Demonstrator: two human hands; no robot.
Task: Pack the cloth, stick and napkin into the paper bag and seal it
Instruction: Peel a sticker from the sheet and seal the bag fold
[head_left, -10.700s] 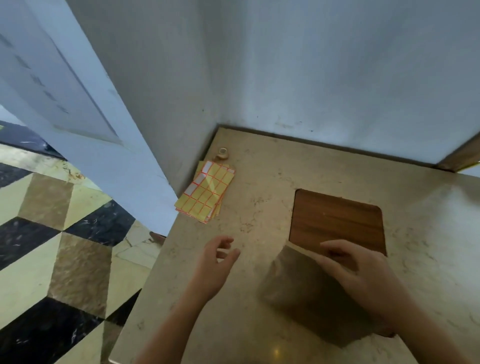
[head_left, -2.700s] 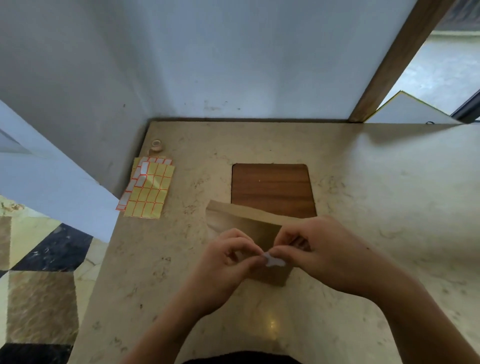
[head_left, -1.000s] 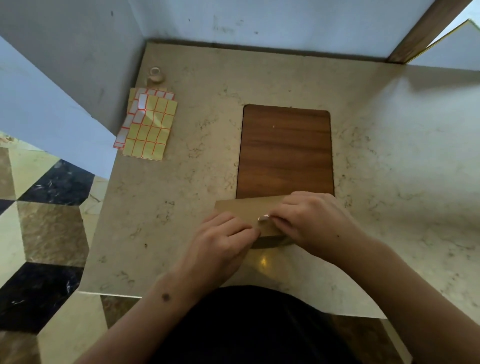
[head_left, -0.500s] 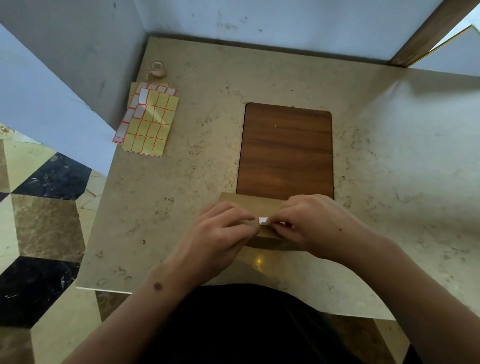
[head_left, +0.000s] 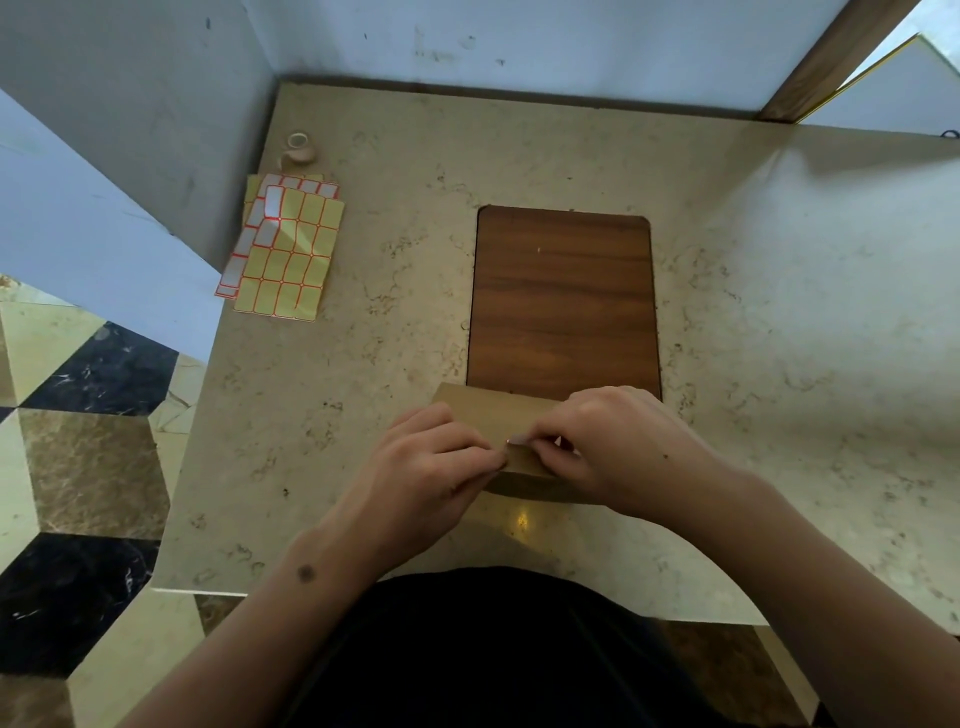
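A brown paper bag (head_left: 488, 415) stands near the table's front edge with its top folded over toward me. My left hand (head_left: 431, 467) pinches the folded flap from the left. My right hand (head_left: 613, 447) holds the flap from the right, its fingertips pressing a small white sticker (head_left: 515, 441) against the fold. The cloth, the stick and the napkin are not visible; the folded flap and my hands hide the bag's inside.
A sheet of yellow and white labels with red borders (head_left: 285, 249) lies at the table's far left, with a small tape roll (head_left: 298, 148) behind it. A brown wooden inset (head_left: 563, 296) fills the marble table (head_left: 779, 312) just behind the bag. Walls close the back and left.
Over the last second my hands stayed on the bag's folded top. The white sticker, plainly visible half a second ago, is now mostly covered by my right fingertips.
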